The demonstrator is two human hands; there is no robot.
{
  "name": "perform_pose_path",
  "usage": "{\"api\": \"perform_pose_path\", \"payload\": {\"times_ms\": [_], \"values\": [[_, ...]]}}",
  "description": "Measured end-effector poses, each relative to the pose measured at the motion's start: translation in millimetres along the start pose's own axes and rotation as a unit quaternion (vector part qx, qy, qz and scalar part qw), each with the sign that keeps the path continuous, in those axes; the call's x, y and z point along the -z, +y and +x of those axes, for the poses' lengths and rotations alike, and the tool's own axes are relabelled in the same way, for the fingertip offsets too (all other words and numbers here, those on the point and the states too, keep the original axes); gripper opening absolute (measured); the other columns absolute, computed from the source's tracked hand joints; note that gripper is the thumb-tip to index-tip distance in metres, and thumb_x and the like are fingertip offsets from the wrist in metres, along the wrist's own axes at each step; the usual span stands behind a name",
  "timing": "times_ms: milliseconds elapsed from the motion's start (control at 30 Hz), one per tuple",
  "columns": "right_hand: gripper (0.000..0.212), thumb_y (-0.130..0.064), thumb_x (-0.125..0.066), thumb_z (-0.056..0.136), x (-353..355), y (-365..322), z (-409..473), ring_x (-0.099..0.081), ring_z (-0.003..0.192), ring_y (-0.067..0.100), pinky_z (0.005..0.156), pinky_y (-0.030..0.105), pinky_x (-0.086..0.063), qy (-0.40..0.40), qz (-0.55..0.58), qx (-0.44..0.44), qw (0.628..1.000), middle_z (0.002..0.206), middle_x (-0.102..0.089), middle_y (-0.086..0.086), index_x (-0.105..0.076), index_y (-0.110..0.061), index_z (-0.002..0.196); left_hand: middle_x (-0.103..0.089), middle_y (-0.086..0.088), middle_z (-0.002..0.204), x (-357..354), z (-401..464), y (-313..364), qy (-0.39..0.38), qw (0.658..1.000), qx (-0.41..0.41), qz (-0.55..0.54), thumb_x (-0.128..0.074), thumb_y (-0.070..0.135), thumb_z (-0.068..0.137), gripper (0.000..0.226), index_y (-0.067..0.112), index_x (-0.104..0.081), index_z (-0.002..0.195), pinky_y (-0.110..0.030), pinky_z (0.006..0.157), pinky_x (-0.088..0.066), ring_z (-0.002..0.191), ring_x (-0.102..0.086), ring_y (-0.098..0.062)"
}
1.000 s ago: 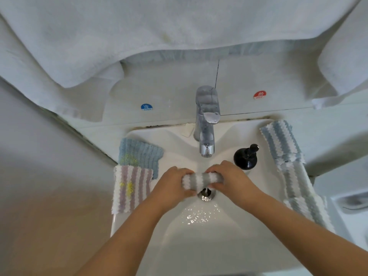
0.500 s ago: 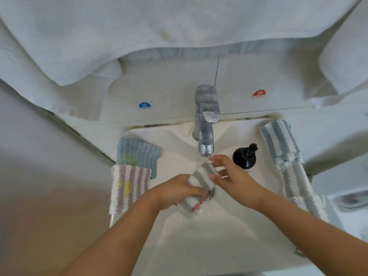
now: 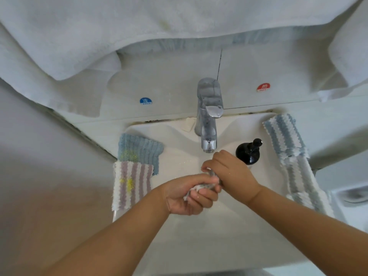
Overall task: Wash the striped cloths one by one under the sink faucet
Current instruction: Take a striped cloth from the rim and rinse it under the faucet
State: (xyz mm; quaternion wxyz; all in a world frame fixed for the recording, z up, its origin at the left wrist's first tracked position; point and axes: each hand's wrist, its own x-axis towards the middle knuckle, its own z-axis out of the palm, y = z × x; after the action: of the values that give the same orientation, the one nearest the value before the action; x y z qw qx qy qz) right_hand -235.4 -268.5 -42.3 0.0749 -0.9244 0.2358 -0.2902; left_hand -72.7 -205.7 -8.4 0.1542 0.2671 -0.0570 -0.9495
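Head view showed your left hand [image 3: 191, 194] and right hand [image 3: 229, 170] both with fingers curled tight round a bunched grey-striped cloth [image 3: 205, 185], held over the sink [image 3: 199, 236] just near of the faucet [image 3: 208, 120]. Two more cloths lay on the left rim, others on the right.

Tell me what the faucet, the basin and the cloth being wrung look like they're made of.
Faucet: polished, chrome-like metal, going by its mirror-like reflections. Sink basin: glossy white, probably glazed ceramic, though plastic can't be ruled out. Cloth gripped by the left hand and right hand: fluffy grey-and-white pile, likely microfibre, wet.
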Motion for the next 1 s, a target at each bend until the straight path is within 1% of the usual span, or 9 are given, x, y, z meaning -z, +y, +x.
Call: {"api": "perform_pose_path", "payload": {"times_ms": [100,200,300,433,500,567,633,733,1000], "values": [[0.011,-0.008,-0.058,0.075,4,6,4,-0.058,0.079,0.024,0.056,0.029,-0.047,-0.097,-0.084,0.073,0.989,0.089,-0.064,0.009,-0.067,-0.01,0.08,-0.036,0.012,0.053,-5,-12,3,0.102,0.974,0.041,0.2,-0.07,0.029,0.086,0.027,0.023,-0.047,0.073,-0.01,0.036,-0.014,0.041,-0.03,0.002],[0.013,-0.01,-0.054,0.073,9,-1,4,-0.062,0.059,0.024,0.04,0.025,-0.032,-0.218,-0.094,0.07,0.969,0.076,-0.062,0.006,-0.062,-0.009,0.082,-0.034,0.006,0.054,-10,-14,10,0.246,0.879,0.086,0.399,-0.061,0.021,0.094,0.033,0.022,-0.04,0.068,-0.017,0.04,-0.014,0.044,-0.026,-0.006],[0.026,-0.015,-0.053,0.089,14,-12,14,-0.06,0.08,0.027,0.059,0.029,-0.035,-0.415,-0.05,-0.095,0.903,0.093,-0.061,0.007,-0.053,-0.008,0.114,-0.046,0.002,0.066,-17,-8,17,0.322,0.682,0.05,0.655,-0.056,0.025,0.092,0.021,0.018,-0.045,0.076,-0.017,0.047,-0.029,0.064,-0.043,-0.018],[0.019,-0.028,-0.052,0.091,18,-13,20,-0.052,0.07,0.019,0.061,0.03,-0.04,-0.45,0.115,-0.269,0.844,0.072,-0.053,-0.001,-0.054,-0.011,0.083,-0.062,-0.007,0.097,-14,1,17,0.401,0.421,-0.024,0.813,-0.05,0.036,0.094,0.03,0.012,-0.055,0.111,-0.03,0.054,-0.027,0.083,-0.057,-0.025],[0.027,-0.025,-0.054,0.09,20,-9,25,-0.04,0.053,0.015,0.052,0.025,-0.034,-0.483,0.227,-0.328,0.779,0.06,-0.045,0.0,-0.046,-0.012,0.069,-0.064,-0.008,0.073,5,3,15,0.38,0.259,-0.123,0.879,-0.072,0.021,0.079,0.031,0.004,-0.058,0.101,-0.025,0.043,-0.015,0.055,-0.054,-0.024],[0.03,-0.02,-0.054,0.091,22,-6,27,-0.025,0.044,0.012,0.041,0.02,-0.022,-0.513,0.382,-0.406,0.652,0.05,-0.032,-0.002,-0.038,-0.017,0.065,-0.047,0.0,0.041,13,1,15,0.352,0.187,-0.164,0.902,-0.092,0.017,0.044,0.046,0.006,-0.06,0.075,-0.015,0.045,0.001,0.028,-0.029,-0.019],[0.033,-0.017,-0.049,0.093,23,-2,26,-0.017,0.041,0.008,0.038,0.017,-0.014,-0.525,0.511,-0.449,0.512,0.048,-0.023,-0.005,-0.03,-0.021,0.067,-0.041,0.003,0.036,22,0,17,0.347,0.162,-0.191,0.904,-0.094,0.021,0.036,0.052,0.009,-0.057,0.071,-0.014,0.045,-0.004,0.023,-0.031,-0.017],[0.041,-0.023,-0.046,0.092,21,-2,20,-0.014,0.038,0.004,0.035,0.014,-0.014,-0.53,0.6,-0.437,0.409,0.044,-0.022,-0.01,-0.016,-0.023,0.064,-0.045,0.004,0.039,19,-5,17,0.34,0.124,-0.22,0.906,-0.09,0.024,0.045,0.063,0.011,-0.041,0.082,-0.017,0.046,-0.012,0.027,-0.039,-0.016],[0.044,-0.029,-0.047,0.096,23,3,16,-0.012,0.039,0.004,0.037,0.014,-0.011,-0.565,0.588,-0.438,0.379,0.043,-0.022,-0.013,-0.036,-0.027,0.053,-0.044,0.003,0.041,18,2,5,0.318,0.143,-0.247,0.904,-0.088,0.024,0.054,0.06,0.013,-0.039,0.088,-0.017,0.041,-0.015,0.029,-0.039,-0.017]]}}
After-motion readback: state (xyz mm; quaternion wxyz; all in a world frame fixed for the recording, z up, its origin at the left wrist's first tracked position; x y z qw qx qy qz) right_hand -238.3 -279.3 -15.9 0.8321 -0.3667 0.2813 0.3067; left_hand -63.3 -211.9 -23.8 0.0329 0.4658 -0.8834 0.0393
